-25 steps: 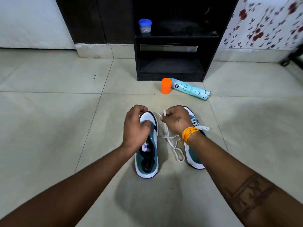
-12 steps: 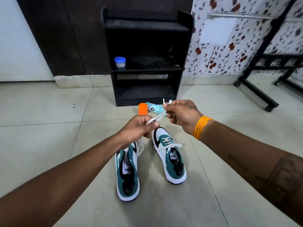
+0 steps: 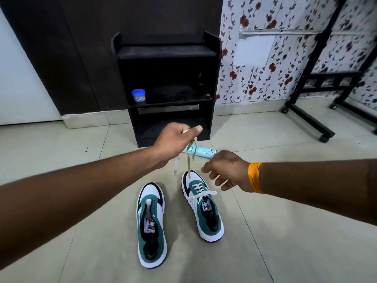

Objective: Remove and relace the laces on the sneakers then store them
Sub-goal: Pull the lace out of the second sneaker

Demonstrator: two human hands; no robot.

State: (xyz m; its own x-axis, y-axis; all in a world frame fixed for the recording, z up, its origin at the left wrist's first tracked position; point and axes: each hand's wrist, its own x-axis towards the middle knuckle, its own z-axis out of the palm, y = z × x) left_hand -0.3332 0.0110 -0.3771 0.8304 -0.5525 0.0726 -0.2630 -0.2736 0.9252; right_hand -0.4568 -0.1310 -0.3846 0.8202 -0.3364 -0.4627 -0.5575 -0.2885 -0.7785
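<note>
Between the left hand's (image 3: 173, 142) pinching fingertips, a white lace (image 3: 189, 158) is being dangled, seemingly blurred; below, the right hand's (image 3: 227, 170) fingers are being held loosely spread, empty.

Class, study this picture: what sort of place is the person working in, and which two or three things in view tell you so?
Probably a room in a home, perhaps by an entrance. The clues: a tiled floor, a black shoe rack against the wall, floral wallpaper, and a pair of sneakers on the floor in front of the rack.

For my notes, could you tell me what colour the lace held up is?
White; the lace shows best in the head view.
</note>
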